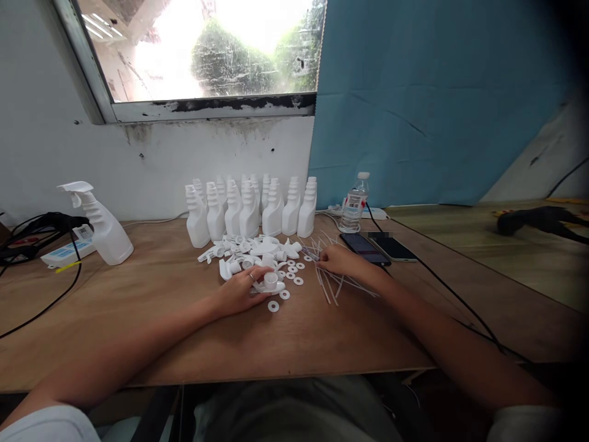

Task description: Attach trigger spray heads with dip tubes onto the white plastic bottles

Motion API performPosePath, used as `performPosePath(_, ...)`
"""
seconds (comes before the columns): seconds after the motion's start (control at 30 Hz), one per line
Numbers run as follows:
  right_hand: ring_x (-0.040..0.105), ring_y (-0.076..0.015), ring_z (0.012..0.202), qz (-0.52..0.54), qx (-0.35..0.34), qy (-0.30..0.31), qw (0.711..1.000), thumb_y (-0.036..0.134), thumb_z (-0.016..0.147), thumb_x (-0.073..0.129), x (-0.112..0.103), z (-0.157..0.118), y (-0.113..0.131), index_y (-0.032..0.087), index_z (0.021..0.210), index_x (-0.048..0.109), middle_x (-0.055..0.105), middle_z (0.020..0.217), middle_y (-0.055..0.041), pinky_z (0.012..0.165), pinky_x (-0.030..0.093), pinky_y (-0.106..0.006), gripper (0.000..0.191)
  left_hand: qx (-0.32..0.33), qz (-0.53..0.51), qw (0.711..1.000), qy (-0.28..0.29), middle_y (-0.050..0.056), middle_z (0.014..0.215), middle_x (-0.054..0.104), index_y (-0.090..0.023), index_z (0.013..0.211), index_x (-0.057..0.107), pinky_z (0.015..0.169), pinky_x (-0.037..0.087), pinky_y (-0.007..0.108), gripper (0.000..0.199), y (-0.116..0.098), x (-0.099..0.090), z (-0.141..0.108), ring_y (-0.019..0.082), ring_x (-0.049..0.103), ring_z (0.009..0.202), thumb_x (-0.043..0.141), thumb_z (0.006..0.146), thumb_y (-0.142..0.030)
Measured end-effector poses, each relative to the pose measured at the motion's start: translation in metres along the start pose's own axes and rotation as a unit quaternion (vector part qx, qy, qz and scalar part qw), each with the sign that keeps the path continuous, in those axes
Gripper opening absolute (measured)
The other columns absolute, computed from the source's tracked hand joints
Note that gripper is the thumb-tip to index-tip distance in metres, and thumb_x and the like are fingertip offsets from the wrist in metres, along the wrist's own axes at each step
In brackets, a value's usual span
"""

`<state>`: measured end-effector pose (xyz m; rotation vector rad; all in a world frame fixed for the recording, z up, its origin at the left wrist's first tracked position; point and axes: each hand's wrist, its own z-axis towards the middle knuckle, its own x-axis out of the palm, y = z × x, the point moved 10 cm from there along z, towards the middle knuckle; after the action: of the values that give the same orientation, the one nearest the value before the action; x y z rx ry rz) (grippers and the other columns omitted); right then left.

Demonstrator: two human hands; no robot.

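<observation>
My left hand (243, 290) wears a ring and grips a white spray trigger head (270, 282), its round collar opening facing up. Behind it lies a heap of more white trigger heads (262, 245). Several flat white washers (273, 306) are scattered beside the heap, some close to my left fingers. To the right, my right hand (338, 260) is closed in a pinch on a slim, shiny tool that looks like tweezers (310, 253), its tip pointing at the heap. Thin white tubes (326, 283) lie spread under and around that hand.
Rows of white bottles (273, 212) without heads stand along the wall. An assembled spray bottle (109, 230) and a power strip (69, 250) are at left. A water bottle (354, 205), two phones (392, 247) and black cables (451, 294) lie to the right.
</observation>
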<state>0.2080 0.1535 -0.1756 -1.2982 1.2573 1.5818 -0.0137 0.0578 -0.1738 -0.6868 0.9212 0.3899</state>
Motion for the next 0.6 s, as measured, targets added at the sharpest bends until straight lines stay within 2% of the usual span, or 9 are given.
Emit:
performPosePath(0.1,0.047,-0.012,0.048,0.034,0.01,-0.005,0.999,0.022,0.072,0.065,0.0,0.002,0.0,0.014,0.048,0.055,0.051,0.046,-0.0016,0.05,0.027,-0.024,0.027,0.025,0.002,1.0,-0.002,0.007,0.116,0.061,-0.023,0.129,0.048,0.084,0.052,0.03,0.045,-0.008,-0.003,0.001,0.018,0.062,0.094,0.058,0.089,-0.04)
performPosePath(0.17,0.045,-0.0113,0.047,0.065,0.018,-0.027,0.997,0.023,0.071,0.063,-0.008,0.001,0.001,0.015,0.047,0.051,0.048,0.044,-0.001,0.05,0.027,-0.024,0.028,0.026,0.004,1.0,0.0,0.007,0.118,0.061,-0.023,0.13,0.048,0.085,0.052,0.03,0.045,-0.01,-0.004,0.001,0.017,0.062,0.096,0.057,0.089,-0.039)
performPosePath(0.33,0.043,-0.008,0.04,0.177,0.031,-0.086,0.98,0.031,0.083,0.046,-0.038,-0.012,0.013,0.015,0.063,0.051,0.052,0.049,-0.0007,0.044,0.032,-0.022,0.026,0.02,0.014,1.0,0.011,0.006,0.119,0.06,-0.024,0.132,0.047,0.086,0.052,0.03,0.047,-0.01,-0.003,0.001,0.018,0.062,0.096,0.058,0.088,-0.038)
performPosePath(0.4,0.044,-0.0071,0.039,0.288,-0.004,-0.101,0.952,0.036,0.085,0.044,-0.046,-0.02,0.028,0.016,0.073,0.049,0.057,0.057,-0.0009,0.041,0.034,-0.021,0.024,0.015,0.01,1.0,0.013,0.006,0.119,0.06,-0.024,0.135,0.044,0.087,0.052,0.031,0.051,-0.008,-0.002,0.0,0.018,0.062,0.096,0.059,0.088,-0.038)
performPosePath(0.47,0.052,-0.0085,0.042,0.435,-0.068,-0.105,0.891,0.041,0.083,0.051,-0.049,-0.027,0.047,0.017,0.082,0.047,0.062,0.068,-0.0015,0.04,0.038,-0.021,0.024,0.01,-0.001,1.0,0.008,0.007,0.119,0.06,-0.024,0.139,0.041,0.087,0.052,0.031,0.057,-0.005,-0.002,0.001,0.018,0.061,0.096,0.06,0.087,-0.039)
performPosePath(0.53,0.06,-0.0118,0.051,0.523,-0.135,-0.097,0.836,0.041,0.08,0.06,-0.047,-0.033,0.064,0.019,0.087,0.046,0.064,0.076,-0.002,0.045,0.046,-0.022,0.027,0.009,-0.013,1.0,0.0,0.007,0.119,0.059,-0.024,0.14,0.041,0.088,0.052,0.031,0.059,-0.003,-0.002,0.001,0.017,0.061,0.095,0.062,0.086,-0.038)
performPosePath(0.6,0.064,-0.0136,0.059,0.516,-0.184,-0.059,0.835,0.041,0.081,0.062,-0.033,-0.034,0.079,0.019,0.088,0.046,0.064,0.075,-0.0014,0.053,0.052,-0.025,0.028,0.013,-0.019,1.0,-0.002,0.007,0.119,0.059,-0.025,0.137,0.045,0.087,0.052,0.031,0.055,-0.004,-0.002,0.001,0.017,0.061,0.094,0.062,0.086,-0.037)
